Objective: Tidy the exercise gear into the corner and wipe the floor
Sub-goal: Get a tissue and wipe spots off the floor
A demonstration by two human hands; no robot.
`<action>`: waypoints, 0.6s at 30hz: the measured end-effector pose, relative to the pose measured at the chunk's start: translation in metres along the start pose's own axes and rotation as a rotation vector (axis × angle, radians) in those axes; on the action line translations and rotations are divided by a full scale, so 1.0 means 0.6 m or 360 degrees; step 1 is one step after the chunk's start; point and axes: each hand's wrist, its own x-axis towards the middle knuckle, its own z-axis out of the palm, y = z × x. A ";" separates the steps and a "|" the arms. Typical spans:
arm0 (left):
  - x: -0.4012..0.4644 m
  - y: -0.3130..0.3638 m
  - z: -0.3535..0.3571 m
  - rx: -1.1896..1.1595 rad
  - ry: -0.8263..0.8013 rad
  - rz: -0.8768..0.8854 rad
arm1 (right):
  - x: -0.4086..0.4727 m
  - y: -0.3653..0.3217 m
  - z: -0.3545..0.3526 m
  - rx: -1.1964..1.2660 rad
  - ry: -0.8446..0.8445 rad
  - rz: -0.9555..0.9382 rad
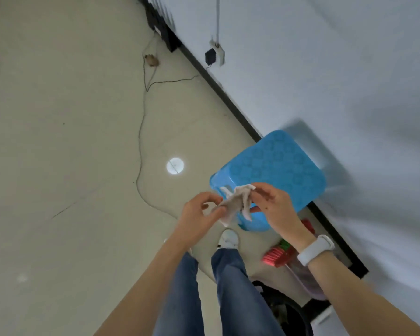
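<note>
A small pale cloth hangs crumpled between both hands, above the beige floor. My left hand pinches its lower left part. My right hand, with a white band on the wrist, pinches its upper right corner. Just behind the cloth stands a blue plastic stool against the white wall. Red and green exercise gear lies on the floor by the wall, partly hidden by my right forearm. A dark bag sits beyond it near the corner.
A thin black cable snakes across the floor from a wall socket with a black plug. A black baseboard runs along the wall. A bright round light spot lies on the floor. My legs in jeans and a white shoe are below.
</note>
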 end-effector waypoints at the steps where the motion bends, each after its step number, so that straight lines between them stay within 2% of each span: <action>1: -0.014 0.002 -0.024 -0.0017 0.0053 -0.0006 | -0.004 -0.017 0.017 -0.0038 -0.0084 -0.0026; 9: -0.166 -0.031 -0.221 -0.0072 0.0513 0.0087 | -0.047 -0.107 0.229 -0.0561 -0.0757 -0.0136; 15: -0.328 -0.135 -0.400 -0.0402 0.1099 -0.0012 | -0.106 -0.166 0.483 -0.0810 -0.0957 -0.0273; 18: -0.413 -0.215 -0.473 -0.0686 0.1267 -0.0119 | -0.150 -0.169 0.620 -0.0805 -0.1024 -0.0234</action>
